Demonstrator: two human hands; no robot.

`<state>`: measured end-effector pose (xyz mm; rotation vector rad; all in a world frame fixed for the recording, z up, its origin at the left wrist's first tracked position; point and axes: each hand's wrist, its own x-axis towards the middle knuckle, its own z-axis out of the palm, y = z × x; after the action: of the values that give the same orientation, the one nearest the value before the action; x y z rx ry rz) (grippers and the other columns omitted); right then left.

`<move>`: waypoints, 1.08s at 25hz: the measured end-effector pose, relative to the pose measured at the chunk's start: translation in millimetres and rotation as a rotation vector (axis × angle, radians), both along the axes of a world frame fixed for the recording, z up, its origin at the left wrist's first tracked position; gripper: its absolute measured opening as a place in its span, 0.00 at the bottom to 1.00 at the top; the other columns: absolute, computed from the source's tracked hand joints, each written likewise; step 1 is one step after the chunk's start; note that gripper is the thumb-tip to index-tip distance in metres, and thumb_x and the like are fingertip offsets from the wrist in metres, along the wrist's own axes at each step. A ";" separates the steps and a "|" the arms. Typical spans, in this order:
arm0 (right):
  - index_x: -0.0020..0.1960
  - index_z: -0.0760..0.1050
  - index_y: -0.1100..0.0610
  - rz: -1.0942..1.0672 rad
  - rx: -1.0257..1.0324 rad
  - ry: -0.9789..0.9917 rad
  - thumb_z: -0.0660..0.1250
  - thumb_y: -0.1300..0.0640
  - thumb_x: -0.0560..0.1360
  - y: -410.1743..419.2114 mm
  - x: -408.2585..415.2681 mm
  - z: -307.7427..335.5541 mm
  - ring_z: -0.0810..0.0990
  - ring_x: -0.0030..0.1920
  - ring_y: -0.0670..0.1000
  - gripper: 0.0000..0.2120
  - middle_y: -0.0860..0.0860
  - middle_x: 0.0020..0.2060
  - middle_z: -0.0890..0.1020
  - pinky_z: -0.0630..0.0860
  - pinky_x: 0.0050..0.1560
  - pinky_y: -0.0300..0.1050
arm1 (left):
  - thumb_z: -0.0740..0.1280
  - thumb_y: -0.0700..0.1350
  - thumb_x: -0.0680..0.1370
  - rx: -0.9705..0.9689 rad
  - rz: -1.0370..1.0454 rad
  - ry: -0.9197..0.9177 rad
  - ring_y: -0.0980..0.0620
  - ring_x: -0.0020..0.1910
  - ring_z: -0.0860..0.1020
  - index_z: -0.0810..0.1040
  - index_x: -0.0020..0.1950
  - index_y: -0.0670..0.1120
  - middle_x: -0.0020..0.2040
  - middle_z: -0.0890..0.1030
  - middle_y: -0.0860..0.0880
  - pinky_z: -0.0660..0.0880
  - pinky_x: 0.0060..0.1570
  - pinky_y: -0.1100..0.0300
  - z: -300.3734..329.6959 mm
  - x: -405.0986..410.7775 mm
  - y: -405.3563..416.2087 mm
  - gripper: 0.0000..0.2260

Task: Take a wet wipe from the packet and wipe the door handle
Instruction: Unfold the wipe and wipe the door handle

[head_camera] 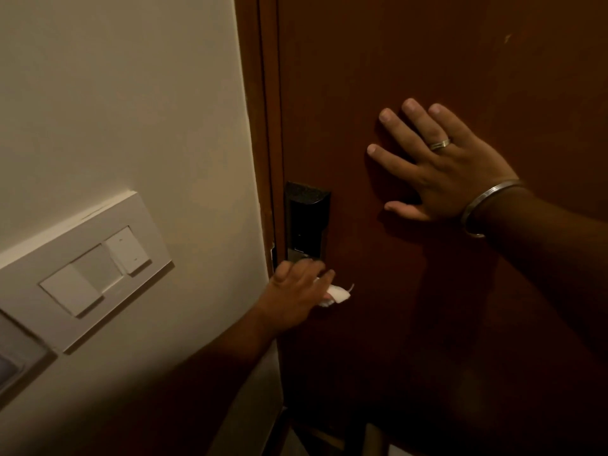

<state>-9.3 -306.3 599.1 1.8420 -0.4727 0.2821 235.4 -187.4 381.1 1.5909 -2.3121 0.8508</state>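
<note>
A dark brown door [444, 60] fills the right side of the view. Near its left edge sits a black lock body [307, 222]. My left hand [296, 291] is closed around a crumpled white wet wipe [335, 296] just below the lock body, where the handle lies hidden under the fingers. The wipe pokes out on the right of the hand. My right hand [437, 166] lies flat on the door with fingers spread, up and to the right of the lock. It wears a ring and a metal bangle. The wipe packet is out of view.
A cream wall [131, 93] stands left of the door frame [266, 126]. On it is a white switch plate [88, 268] with rocker switches. Another plate's grey edge [13, 360] shows at the far left. The scene is dim.
</note>
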 end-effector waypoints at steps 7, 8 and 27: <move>0.81 0.51 0.55 0.026 -0.001 -0.006 0.45 0.29 0.76 -1.6 -0.4 -0.3 0.50 0.79 0.67 0.42 0.64 0.79 0.49 0.46 0.77 0.61 | 0.66 0.54 0.78 0.350 0.033 -0.089 0.46 0.49 0.79 0.74 0.63 0.48 0.49 0.83 0.47 0.69 0.54 0.49 42.9 -23.0 -8.0 0.17; 0.81 0.51 0.55 0.029 0.001 -0.006 0.44 0.29 0.76 -1.6 -0.2 -0.1 0.50 0.79 0.67 0.42 0.64 0.79 0.49 0.46 0.77 0.61 | 0.66 0.54 0.78 0.384 0.069 0.003 0.47 0.47 0.80 0.74 0.60 0.47 0.49 0.83 0.47 0.69 0.54 0.50 40.4 -42.0 -8.2 0.15; 0.80 0.52 0.56 0.059 -0.013 -0.002 0.45 0.31 0.77 -0.8 0.5 -0.2 0.51 0.78 0.67 0.41 0.65 0.79 0.50 0.51 0.78 0.62 | 0.57 0.54 0.82 0.432 0.216 0.103 0.47 0.50 0.79 0.64 0.72 0.43 0.53 0.81 0.45 0.72 0.53 0.51 22.4 -77.7 -16.1 0.22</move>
<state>-8.7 -307.1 598.9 1.8449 -0.4181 0.3264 157.7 -203.5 403.5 2.0296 -2.3928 0.3015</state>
